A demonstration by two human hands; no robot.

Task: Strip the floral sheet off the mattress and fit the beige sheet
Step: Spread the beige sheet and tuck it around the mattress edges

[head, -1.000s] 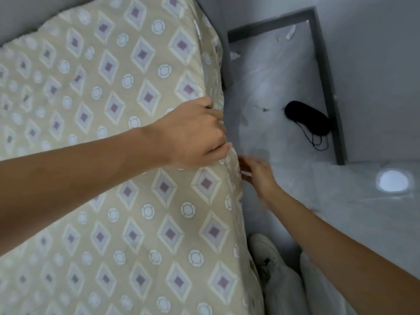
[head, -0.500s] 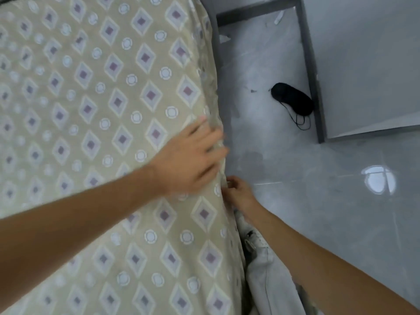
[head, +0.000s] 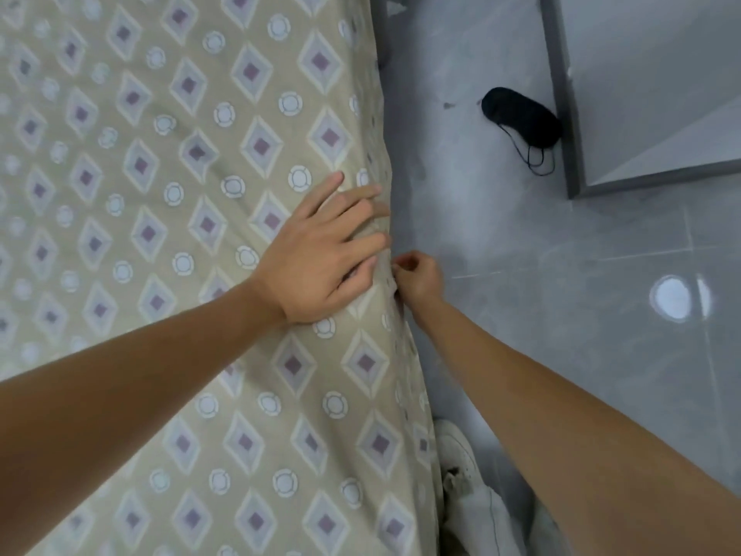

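At the bed's right-hand edge, a beige cotton sheet printed with purple diamonds and white rings lies spread over the mattress, its border hanging down the side toward the pale grey tiled floor. The person's left hand presses flat on the top, fingers straight and spread right up to the edge. Just below it, the right hand is at the sheet's side drop with its fingers curled in, apparently pinching the fabric, though the grasp itself is partly hidden. Which task sheet this one is cannot be told for certain.

The likely risk: a pull with the right hand while the left palm pins the cloth could bunch or strain the fabric instead of moving it.

A white sneaker stands close against the bed, under the right forearm, crowding the working side. A black fabric eye mask with thin cords lies well apart on the floor beside a dark grey skirting strip.
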